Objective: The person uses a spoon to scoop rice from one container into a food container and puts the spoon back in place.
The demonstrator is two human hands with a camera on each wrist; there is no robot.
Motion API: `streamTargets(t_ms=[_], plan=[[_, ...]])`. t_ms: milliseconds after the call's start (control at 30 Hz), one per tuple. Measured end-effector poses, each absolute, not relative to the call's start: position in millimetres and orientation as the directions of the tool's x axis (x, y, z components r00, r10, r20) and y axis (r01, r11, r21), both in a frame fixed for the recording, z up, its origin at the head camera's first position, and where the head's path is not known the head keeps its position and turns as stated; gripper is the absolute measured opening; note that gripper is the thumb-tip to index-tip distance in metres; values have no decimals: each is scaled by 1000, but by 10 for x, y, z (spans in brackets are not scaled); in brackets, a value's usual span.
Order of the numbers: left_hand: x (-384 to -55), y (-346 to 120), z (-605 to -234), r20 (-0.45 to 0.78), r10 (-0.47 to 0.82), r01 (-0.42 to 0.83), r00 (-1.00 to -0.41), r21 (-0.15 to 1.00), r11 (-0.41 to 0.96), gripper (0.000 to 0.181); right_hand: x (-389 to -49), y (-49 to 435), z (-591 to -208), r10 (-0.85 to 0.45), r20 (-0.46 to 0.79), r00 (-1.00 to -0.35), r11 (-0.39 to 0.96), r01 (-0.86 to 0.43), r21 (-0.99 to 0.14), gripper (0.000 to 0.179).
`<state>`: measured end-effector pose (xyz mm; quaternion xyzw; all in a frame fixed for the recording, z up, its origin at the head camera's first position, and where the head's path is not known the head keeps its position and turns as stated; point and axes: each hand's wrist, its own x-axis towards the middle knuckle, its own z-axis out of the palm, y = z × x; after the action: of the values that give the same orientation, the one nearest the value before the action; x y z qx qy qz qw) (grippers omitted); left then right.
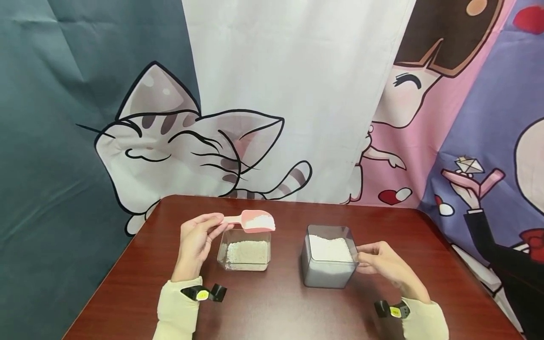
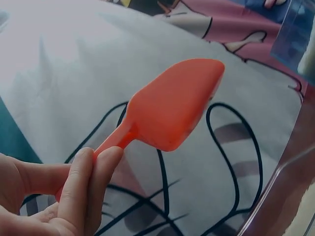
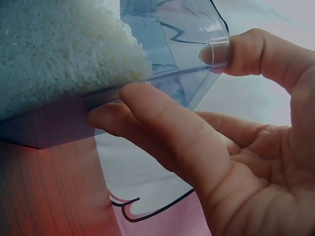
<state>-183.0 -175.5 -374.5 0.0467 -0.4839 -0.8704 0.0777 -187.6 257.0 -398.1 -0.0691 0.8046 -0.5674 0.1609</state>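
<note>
My left hand (image 1: 196, 240) pinches the handle of a pink scoop (image 1: 258, 222) between thumb and fingers. White grains lie in the scoop, which is held level over the back rim of a shallow clear container (image 1: 222, 260) with a layer of grain in it. In the left wrist view the scoop's smooth underside faces the camera. To the right stands a taller, tinted clear container (image 1: 324, 278) filled with white rice (image 3: 64, 54). My right hand (image 1: 384, 262) holds its right side, the thumb at one corner and the fingers along the wall.
Both containers stand apart on a reddish-brown wooden table (image 1: 272, 311). Behind the table's far edge hangs a cloth backdrop (image 1: 297, 94) printed with cartoon figures.
</note>
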Motion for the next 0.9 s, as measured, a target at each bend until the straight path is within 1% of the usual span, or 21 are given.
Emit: streamTargets(t_ms=[300,600,733,833,900], plan=[[-1882,-1933,-3814,-44,-185,58,-982,856,-514,14,-1877,2579,-3982,-313,-168,-935,336,56,-940,46],[-1921,-2001,-3876,-82,-237,22,-968,914,-406,13,-1871,2570,-3968,-303,-186,-935,334,78,-939,49],[-1915,-2005,-3878,-65,-266,39,-962,930,-366,14,-1871,2579,-3979,-311,-175,-934,332,66,-941,48],[-1935,-2017,-3915,-36,-308,67,-951,946,-318,9,-1874,2580,-3981,-316,-172,-933,330,62,-942,47],[-2032,-2082,-4070,6,-317,104,-948,950,-294,9,-1878,2578,-3975,-310,-172,-935,334,62,-940,47]])
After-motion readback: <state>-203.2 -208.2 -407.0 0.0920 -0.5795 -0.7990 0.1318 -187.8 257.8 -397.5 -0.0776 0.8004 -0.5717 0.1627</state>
